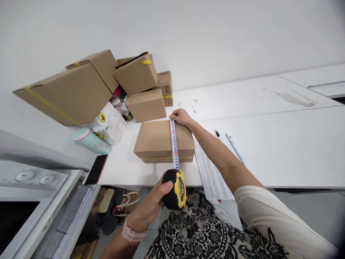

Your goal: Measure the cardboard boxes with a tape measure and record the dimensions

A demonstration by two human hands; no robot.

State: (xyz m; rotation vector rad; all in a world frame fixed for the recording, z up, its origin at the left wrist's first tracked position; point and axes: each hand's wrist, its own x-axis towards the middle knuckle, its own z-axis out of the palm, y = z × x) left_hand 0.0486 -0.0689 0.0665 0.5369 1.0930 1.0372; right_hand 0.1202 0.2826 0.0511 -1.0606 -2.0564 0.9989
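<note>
A flat cardboard box [156,138] lies on the white table [269,144] near its front edge. My left hand [151,205] is closed round a black and yellow tape measure case [176,189], held just off the table's edge. Its white tape [174,144] runs across the top of the box. My right hand [181,117] pinches the tape's end down at the box's far edge.
Several cardboard boxes [88,86] are piled at the back left against the wall, with a mint bottle [91,141] and a black phone [96,169] beside them. A printed sheet [210,172], a pen [217,134] and a ruler [235,146] lie right of the box.
</note>
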